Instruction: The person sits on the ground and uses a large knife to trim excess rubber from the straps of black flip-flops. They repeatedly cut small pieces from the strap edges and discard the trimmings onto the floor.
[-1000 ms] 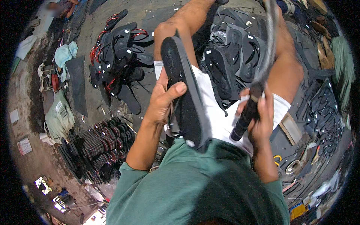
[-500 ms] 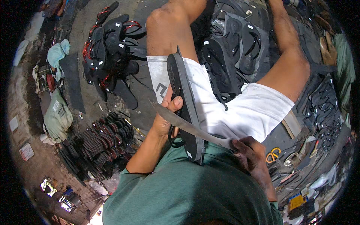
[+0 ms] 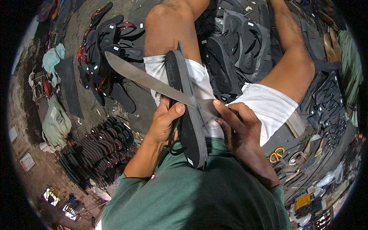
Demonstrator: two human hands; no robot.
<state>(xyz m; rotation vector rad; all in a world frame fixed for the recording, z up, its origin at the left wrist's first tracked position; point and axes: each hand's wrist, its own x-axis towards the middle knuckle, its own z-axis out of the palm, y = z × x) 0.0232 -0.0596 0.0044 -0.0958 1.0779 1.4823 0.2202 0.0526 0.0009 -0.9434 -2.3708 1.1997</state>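
My left hand (image 3: 167,119) is closed around a black flip-flop (image 3: 193,140), which stands on edge above my lap with its heel against my green shirt. The thumb presses by its straps. A strip of sole material hangs partly cut along the flip-flop's right edge. In my right hand (image 3: 239,126) is a long, broad-bladed knife (image 3: 147,81), gripped near its right end. The blade lies slantwise across the flip-flop, with its rounded tip pointing to the far left. My right fingers hide the handle end.
Black and red-strapped flip-flops (image 3: 109,42) are heaped at the far left. Stacked soles (image 3: 94,149) stand at the near left. More flip-flops (image 3: 251,48) lie between my legs. Orange-handled scissors (image 3: 276,155) and a roll of tape (image 3: 296,158) are at the right.
My right hand has moved up and to the left, pushing the knife blade farther across the flip-flop. The flip-flop stays in my left hand, nearly in place.
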